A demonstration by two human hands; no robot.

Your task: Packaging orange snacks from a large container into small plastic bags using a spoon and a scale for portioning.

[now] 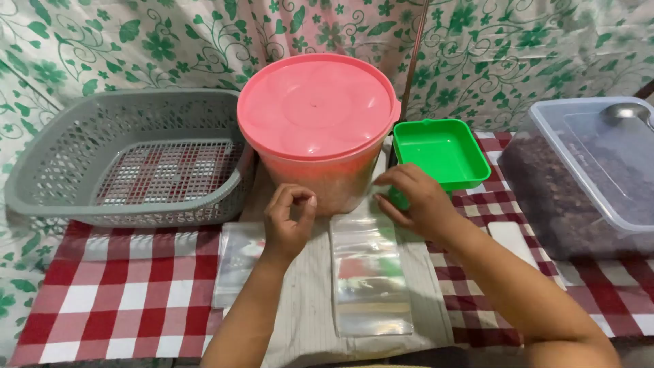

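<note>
My left hand (287,219) hovers in front of a big pink tub with a pink lid (315,109), thumb and forefinger pinched together with nothing visible between them. My right hand (417,199) rests at the top end of a stack of clear plastic bags (370,276) lying on a pale cloth (306,313), fingers curled near the tub's base; whether it pinches a bag is unclear. A second stack of clear bags (237,262) lies left of my left wrist.
An empty grey perforated basket (41,184) sits at the left. A small green square tray (443,151) stands right of the tub. A clear lidded box of dark contents (579,184) with a metal spoon (627,112) is far right. A red checked tablecloth (122,293) covers the table.
</note>
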